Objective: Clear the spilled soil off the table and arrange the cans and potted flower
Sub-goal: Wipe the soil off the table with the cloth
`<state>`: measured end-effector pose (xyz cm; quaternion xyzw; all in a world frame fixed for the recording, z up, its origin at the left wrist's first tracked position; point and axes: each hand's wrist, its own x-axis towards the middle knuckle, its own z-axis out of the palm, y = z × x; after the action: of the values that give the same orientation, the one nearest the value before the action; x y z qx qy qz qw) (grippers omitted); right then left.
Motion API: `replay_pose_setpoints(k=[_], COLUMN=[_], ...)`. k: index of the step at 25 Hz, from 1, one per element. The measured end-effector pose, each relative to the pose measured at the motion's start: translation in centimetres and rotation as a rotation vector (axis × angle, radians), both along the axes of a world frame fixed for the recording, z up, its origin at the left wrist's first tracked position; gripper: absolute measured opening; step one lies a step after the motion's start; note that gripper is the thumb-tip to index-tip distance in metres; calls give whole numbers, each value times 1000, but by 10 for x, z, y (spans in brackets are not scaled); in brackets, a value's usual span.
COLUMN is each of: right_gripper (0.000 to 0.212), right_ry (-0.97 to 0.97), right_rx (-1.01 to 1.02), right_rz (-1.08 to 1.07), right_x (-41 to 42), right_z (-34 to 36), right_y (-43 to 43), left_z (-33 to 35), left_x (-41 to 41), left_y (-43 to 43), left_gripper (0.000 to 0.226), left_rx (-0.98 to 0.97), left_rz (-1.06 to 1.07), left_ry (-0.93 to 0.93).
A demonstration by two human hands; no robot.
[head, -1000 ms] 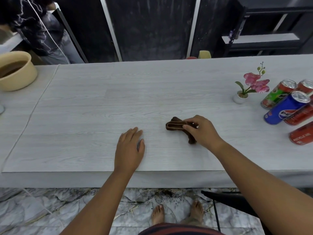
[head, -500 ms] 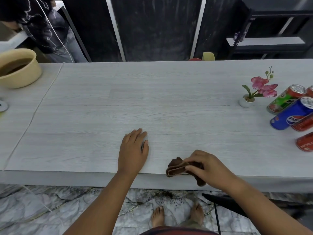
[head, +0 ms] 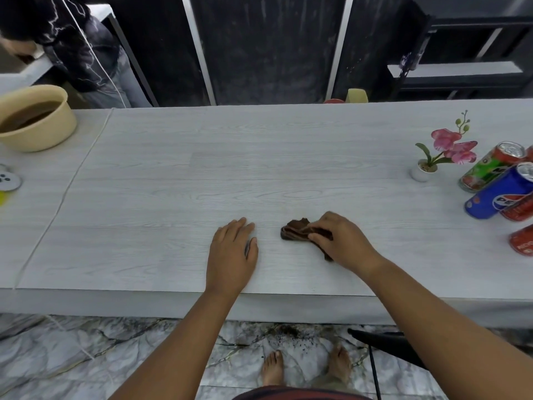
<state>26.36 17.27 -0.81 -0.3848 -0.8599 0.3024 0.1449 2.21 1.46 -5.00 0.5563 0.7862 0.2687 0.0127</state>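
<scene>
While the wiping of the surface [head: 259,157] is the step in hand, the right hand [head: 343,241] bears down on a bunched brown cloth [head: 294,230], a little way in from the near edge. Its grip is closed on the rag. The fingers are curled over the top, one crumpled end pokes out to the left, and a tail shows from under the heel of the hand. The left hand [head: 230,252] lies just beside it, apart from the cloth, palm down with the fingers straight. It has hold of nothing and, to my eye, is only bracing. I can make out no soil on the boards around the cloth. A scatter of dark crumbs [head: 291,333] lies on the marble floor [head: 86,356] below the edge, near the person's bare feet [head: 272,368], so I'd judge the clearing close to done. The potted flower [head: 422,170] stands upright well off to the right. The cans [head: 490,168] crowd just beyond it, green, blue and red among them, some cut off by the edge of view, and I cannot say for certain whether each stands or lies. The next move, I reckon, calls for one more stroke toward the edge, or for setting the cloth down so both hands can reach right. There the small pot sits so near the cans that a careless knock could tip it.
</scene>
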Motion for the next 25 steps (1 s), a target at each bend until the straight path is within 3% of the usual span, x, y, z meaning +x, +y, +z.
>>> replay_pose_setpoints(k=[4,7,10,13,19,22,25], right_gripper=[30,28,25,27,45,56,67], right_ry=[28,10,90,114,-25,-23,-37], right_rx=[73,-21,-203,-129,100,92,47], right_rz=[134,196,76,-44,-14,-155,-225], right_x=[37,56,53,37,39,63,79], right_z=[-7,-5,2,8,8,1,-10], right_y=[-62,-92,-85,-55,-36,-47,-62], left_z=[0,-2,-3,-4,-4,0,10], left_x=[0,0,0,0,2,3,23], left_y=[0,0,0,-1,-1,-2,2], left_gripper=[39,39,40,41,37,32,50], left_rx=[5,6,5,4,48,74,-70], left_rz=[-10,-12,-8,-14,-15,-60,-208], left_ry=[23,18,9,2,-2,13,-110])
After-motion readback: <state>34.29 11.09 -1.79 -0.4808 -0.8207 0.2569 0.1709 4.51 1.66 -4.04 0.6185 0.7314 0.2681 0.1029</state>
